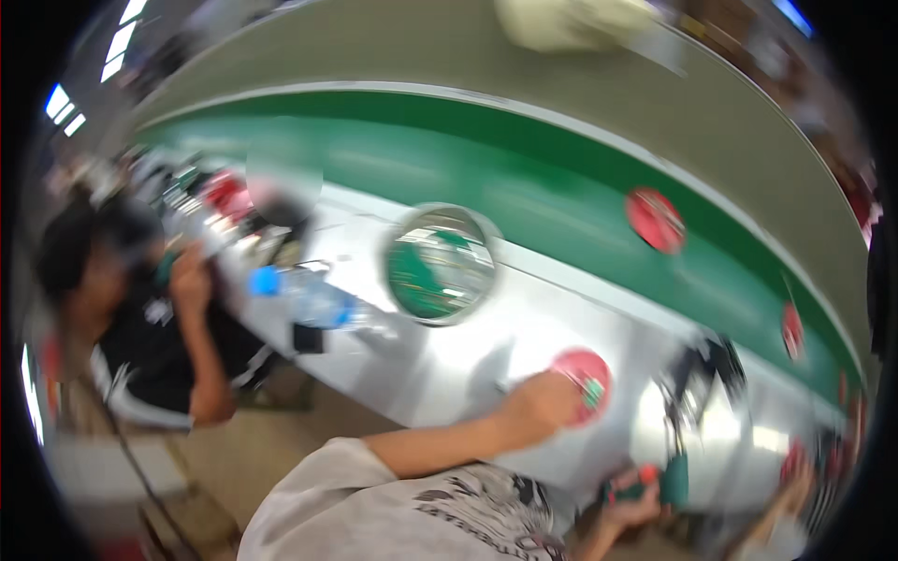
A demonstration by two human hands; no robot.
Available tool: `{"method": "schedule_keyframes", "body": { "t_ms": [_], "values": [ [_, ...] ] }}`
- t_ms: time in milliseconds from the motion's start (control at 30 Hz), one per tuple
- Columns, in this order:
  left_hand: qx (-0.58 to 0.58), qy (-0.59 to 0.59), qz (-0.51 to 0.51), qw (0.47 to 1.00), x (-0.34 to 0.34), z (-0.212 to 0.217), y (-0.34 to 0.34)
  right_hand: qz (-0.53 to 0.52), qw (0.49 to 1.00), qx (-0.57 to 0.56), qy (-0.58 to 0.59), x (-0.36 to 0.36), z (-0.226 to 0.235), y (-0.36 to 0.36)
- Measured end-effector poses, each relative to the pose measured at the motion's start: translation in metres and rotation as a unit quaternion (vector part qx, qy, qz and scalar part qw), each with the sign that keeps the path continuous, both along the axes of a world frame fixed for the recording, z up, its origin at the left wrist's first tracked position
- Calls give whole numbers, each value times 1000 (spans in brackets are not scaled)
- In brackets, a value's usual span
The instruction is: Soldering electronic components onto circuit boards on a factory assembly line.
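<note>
Blur softens the whole picture. My left hand [544, 404] reaches across the metal table, its fingers closed at the edge of a red round dish-like piece [593, 374]. A small green and whitish part [592, 393] lies on that piece. Lower right, my right hand [636, 508] is curled round a dark thing with an orange-red end [647, 474]; its exact kind cannot be made out. Right beside it stands a green cylindrical body [674, 481], and whether the two are joined is unclear.
A green conveyor belt [543, 206] runs behind the table, carrying another red round piece [655, 220]. A round mirror [441, 265], a bottle with a blue cap [313, 297] and a black stand-like object [703, 374] are on the table. A co-worker [150, 318] sits at left.
</note>
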State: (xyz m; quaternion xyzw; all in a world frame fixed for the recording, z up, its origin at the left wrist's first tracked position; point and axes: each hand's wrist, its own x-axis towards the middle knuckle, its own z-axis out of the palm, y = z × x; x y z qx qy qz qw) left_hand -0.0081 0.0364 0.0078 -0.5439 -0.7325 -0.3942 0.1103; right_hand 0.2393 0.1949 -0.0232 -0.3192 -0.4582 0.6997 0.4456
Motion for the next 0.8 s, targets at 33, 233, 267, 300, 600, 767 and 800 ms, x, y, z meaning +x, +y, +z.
{"method": "schedule_keyframes", "body": {
  "t_ms": [33, 233, 267, 300, 600, 767, 800],
  "values": [
    [-3, 34, 38, 999, -2, 5, 0, -34, 999, 13, 6, -15, 9, -10],
    [7, -33, 24, 999, 4, 11, 14, -56, 995, 86, 6, -2, 11, -11],
    [6, -45, 36, 998, 6, 15, 14, -54, 994, 89, 10, -1, 14, -8],
    [7, -42, 29, 999, 6, 21, 14, -49, 994, 93, 20, -4, 14, -5],
    [-155, 17, -42, 987, -22, 53, 43, -109, 989, 96, 41, 0, 9, -10],
    [-140, 154, 139, 968, -109, 43, 135, -125, 983, 118, 59, 1, 11, -13],
    [-101, 237, 236, 937, -130, 35, 155, -125, 983, 115, 71, -1, 9, -15]
  ]
}}
